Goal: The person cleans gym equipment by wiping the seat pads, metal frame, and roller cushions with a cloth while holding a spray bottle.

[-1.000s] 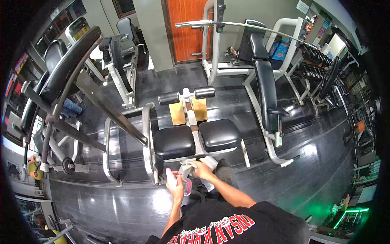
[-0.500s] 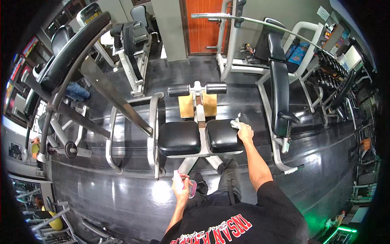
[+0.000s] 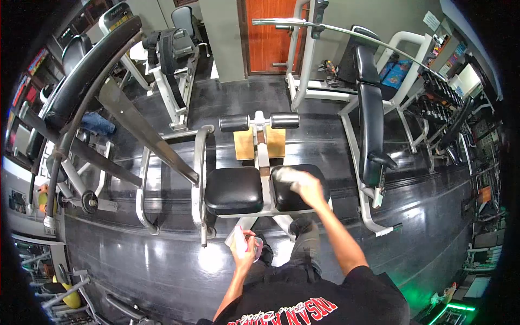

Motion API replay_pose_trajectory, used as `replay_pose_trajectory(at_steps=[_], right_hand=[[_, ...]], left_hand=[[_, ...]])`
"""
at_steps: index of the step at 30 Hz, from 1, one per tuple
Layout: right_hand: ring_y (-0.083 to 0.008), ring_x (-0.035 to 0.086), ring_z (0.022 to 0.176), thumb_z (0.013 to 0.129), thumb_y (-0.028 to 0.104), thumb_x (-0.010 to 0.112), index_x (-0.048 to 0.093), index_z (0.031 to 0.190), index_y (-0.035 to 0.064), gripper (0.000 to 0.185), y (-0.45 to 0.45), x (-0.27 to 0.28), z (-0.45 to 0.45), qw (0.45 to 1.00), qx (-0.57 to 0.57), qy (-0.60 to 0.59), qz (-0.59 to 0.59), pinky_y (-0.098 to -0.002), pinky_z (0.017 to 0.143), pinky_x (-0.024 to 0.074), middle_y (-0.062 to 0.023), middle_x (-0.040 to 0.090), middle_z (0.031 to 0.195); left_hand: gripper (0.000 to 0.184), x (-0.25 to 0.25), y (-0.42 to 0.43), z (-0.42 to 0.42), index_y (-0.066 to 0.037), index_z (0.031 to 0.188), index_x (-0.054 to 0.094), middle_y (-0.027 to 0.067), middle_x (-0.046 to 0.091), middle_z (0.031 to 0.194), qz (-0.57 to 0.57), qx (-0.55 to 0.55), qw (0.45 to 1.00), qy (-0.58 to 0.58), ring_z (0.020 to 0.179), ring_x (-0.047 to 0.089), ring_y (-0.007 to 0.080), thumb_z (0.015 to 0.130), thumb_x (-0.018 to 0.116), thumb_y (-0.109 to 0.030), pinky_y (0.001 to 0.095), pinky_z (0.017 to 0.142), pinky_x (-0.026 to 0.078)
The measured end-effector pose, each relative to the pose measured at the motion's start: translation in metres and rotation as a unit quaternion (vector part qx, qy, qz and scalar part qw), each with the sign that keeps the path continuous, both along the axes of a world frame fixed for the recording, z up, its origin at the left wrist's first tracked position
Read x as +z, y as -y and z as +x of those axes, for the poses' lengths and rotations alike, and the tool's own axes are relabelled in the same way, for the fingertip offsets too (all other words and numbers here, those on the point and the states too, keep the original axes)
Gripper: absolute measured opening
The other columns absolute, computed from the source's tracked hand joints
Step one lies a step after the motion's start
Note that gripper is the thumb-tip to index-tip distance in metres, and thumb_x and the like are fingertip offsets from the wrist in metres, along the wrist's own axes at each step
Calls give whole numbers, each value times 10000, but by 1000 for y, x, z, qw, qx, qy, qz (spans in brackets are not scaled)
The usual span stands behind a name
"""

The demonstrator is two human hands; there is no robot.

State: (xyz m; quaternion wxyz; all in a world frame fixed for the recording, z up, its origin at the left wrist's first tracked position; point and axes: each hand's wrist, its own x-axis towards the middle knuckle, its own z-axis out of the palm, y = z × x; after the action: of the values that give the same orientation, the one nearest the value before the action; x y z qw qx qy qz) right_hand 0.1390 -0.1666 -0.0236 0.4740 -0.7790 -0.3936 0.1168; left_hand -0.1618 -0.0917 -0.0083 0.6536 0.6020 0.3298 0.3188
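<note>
My right hand (image 3: pixel 307 189), slightly blurred, presses a white cloth (image 3: pixel 287 175) onto the right black seat pad (image 3: pixel 285 201) of a gym bench. The cloth lies across the pad's upper left part. Close to my body, my left hand (image 3: pixel 244 255) is wrapped around a spray bottle (image 3: pixel 240 238) with a white head and a pinkish, see-through body. Much of the bottle is hidden by my fingers. Beside the right pad sits the matching left seat pad (image 3: pixel 234 190), untouched. Two black rollers (image 3: pixel 285 120) are mounted on the bench's far end, above a wooden board (image 3: pixel 276 143).
A grey machine frame (image 3: pixel 146 130) rises close on the left. To the right stands a black adjustable bench (image 3: pixel 371 135) under a rack with a barbell (image 3: pixel 336 28). Dumbbells (image 3: pixel 441 89) line the far right, and a red-orange door (image 3: pixel 269 38) is at the back.
My right hand and the cloth have moved left, from the right pad's outer edge to its inner upper part. My left hand still holds the bottle, slightly tilted differently. The view has shifted a little.
</note>
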Motion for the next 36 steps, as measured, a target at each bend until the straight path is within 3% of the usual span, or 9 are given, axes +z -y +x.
replay_pose_trajectory(at_steps=[4, 7, 11, 14, 18, 21, 24, 28, 36], right_hand=[[-376, 662, 1022, 822, 182, 649, 687, 1132, 142, 315, 23, -81, 105, 965, -72, 173, -185, -444, 888, 536, -127, 707, 1094], [-377, 675, 993, 833, 218, 620, 692, 1154, 208, 328, -4, -108, 119, 912, -97, 74, -392, -486, 875, 542, -125, 707, 1083], [-340, 700, 945, 802, 193, 596, 710, 1124, 250, 346, -66, -92, 75, 903, -3, 106, -416, -470, 844, 559, -141, 720, 1003], [-352, 704, 832, 703, 127, 626, 734, 901, 114, 226, -85, -86, 23, 946, 145, 202, -206, -481, 735, 569, -158, 718, 908], [-337, 709, 852, 798, 111, 583, 722, 1071, 210, 321, -63, -40, 2, 895, 324, 172, -251, -438, 750, 574, -125, 729, 918], [-239, 699, 1012, 862, 53, 495, 648, 1289, 255, 496, -53, 8, 51, 913, 358, -95, -172, -371, 901, 539, -116, 723, 1097], [-347, 704, 949, 933, 287, 572, 668, 1198, 118, 329, -40, -59, 138, 979, 154, 11, -131, -437, 803, 548, -191, 718, 998], [-377, 636, 1115, 904, 495, 553, 686, 1179, 235, 400, -49, -135, 169, 889, 35, 10, -456, -473, 915, 522, -138, 681, 1196], [-282, 681, 1076, 843, 268, 604, 744, 1089, 221, 287, -175, -158, 85, 799, 282, 205, -489, -453, 845, 540, -52, 725, 1122]], left_hand=[[186, -5, 3, 1, 22, 1080, 555, 106, 634, 927, -14, -5, 1000, 16, 659, 624, 115, 905, 582, 79, 264, 596, 539], [145, 1, 5, 4, 25, 1026, 571, 111, 650, 907, -24, 4, 1000, -13, 656, 630, 117, 891, 577, 79, 274, 602, 538], [180, -12, 9, 8, 15, 1044, 563, 113, 644, 931, -70, 35, 996, -35, 656, 632, 121, 881, 591, 87, 274, 625, 517], [198, -16, 10, 16, 13, 1058, 561, 113, 642, 940, -55, 24, 998, -37, 657, 632, 122, 880, 600, 89, 276, 625, 519], [182, 2, 7, 31, 22, 1068, 562, 115, 643, 940, -18, 28, 999, -43, 663, 639, 125, 898, 603, 74, 265, 613, 524], [178, 4, 8, 36, 23, 1071, 560, 122, 644, 933, -30, 49, 998, -21, 657, 645, 131, 904, 603, 71, 262, 608, 525], [183, 3, 11, 39, 22, 1073, 559, 128, 645, 931, -50, 65, 997, -5, 658, 648, 137, 902, 598, 78, 268, 611, 528], [182, -7, 17, 34, 25, 1069, 555, 137, 643, 944, -49, 61, 996, -40, 666, 650, 152, 899, 589, 83, 287, 619, 537], [191, 1, 28, 36, 33, 1094, 531, 156, 639, 956, -68, 104, 990, -64, 658, 655, 166, 911, 579, 55, 301, 655, 545]])
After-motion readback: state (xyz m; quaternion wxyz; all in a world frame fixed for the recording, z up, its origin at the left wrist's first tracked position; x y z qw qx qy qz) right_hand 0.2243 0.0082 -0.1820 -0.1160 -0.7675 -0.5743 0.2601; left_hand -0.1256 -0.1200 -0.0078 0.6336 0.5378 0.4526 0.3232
